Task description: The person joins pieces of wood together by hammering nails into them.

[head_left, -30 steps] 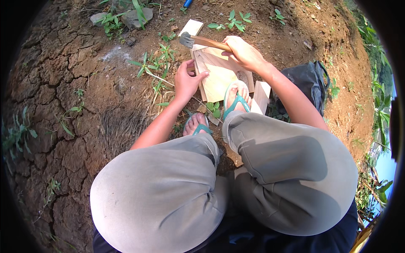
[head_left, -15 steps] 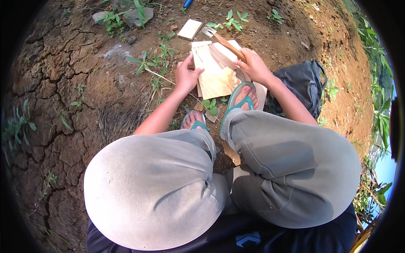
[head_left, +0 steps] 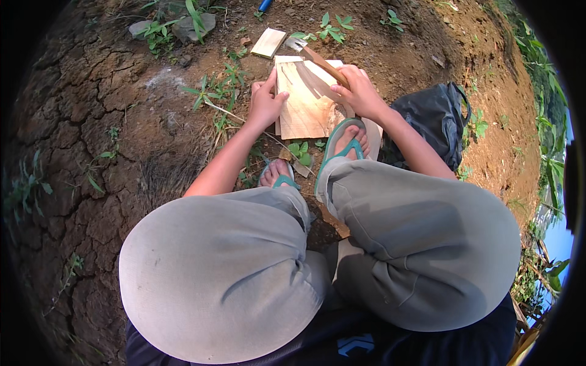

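Note:
A pale, thin wooden board (head_left: 305,116) with a dark grain streak lies on top of other wood, in front of my feet. My left hand (head_left: 265,105) grips its left edge, thumb on the top face and fingers along the side. My right hand (head_left: 360,94) is closed round the wooden handle of a hammer (head_left: 326,66). The hammer slants over the board's far right part, its metal head beyond the far edge. My right sandalled foot (head_left: 351,143) rests at the board's near right corner. The right hand partly hides the board's right side.
A small pale wood block (head_left: 268,43) lies beyond the board. To the right sits a crumpled black bag (head_left: 433,122). Stones (head_left: 194,27), small green plants (head_left: 332,29) and a blue object (head_left: 265,5) lie farther off. Cracked dry soil (head_left: 85,104) spreads to the left.
The board's near end has swung slightly left, with my left hand still on its edge. My right hand keeps the hammer in nearly the same place. The whole view has shifted a little.

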{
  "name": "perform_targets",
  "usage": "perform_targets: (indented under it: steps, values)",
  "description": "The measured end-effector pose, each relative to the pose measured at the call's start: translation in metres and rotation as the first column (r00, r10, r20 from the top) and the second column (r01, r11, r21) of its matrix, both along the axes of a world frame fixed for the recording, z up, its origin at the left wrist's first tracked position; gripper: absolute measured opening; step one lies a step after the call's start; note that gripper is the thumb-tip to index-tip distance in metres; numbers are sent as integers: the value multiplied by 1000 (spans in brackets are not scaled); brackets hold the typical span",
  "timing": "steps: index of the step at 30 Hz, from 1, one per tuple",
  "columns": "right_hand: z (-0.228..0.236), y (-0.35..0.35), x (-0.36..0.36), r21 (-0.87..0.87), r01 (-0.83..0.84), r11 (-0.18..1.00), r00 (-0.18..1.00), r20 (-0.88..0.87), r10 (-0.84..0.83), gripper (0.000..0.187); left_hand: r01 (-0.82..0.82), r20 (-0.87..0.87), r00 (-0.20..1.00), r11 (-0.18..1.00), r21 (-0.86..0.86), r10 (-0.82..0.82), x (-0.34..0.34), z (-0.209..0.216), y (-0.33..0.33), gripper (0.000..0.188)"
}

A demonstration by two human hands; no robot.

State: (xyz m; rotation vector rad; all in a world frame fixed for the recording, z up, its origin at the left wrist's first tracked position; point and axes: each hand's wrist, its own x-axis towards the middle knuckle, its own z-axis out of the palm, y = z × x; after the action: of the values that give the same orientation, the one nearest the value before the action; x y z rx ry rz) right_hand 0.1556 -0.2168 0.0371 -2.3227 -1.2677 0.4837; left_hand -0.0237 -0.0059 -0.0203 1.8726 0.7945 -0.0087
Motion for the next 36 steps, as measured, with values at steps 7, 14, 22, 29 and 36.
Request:
perform_targets:
  steps: [7, 14, 22, 29, 36]
  values:
    - [-1, 42, 28, -128, -101, 987, 987, -141, 82, 45, 102, -54, 993, 994, 27, -100, 9, -12, 18, 77]
    - [-32, 17, 23, 135, -131, 982, 978, 181, 106, 43, 0, 58, 998, 994, -109, 6, 13, -14, 10, 74]
    - [55, -1, -35, -195, 171, 966, 965, -165, -204, 36, -281, 135, 949, 959, -38, 284, -5, -14, -8, 43]
    - [76, -50, -38, -77, 233, 969, 906, -345, -246, 35, -150, 80, 984, 984, -93, 158, -1, -20, 2, 44]
    - [172, -102, -13, -252, 258, 933, 902, -284, -326, 24, -36, 94, 995, 999, -20, 38, 11, -20, 2, 44]
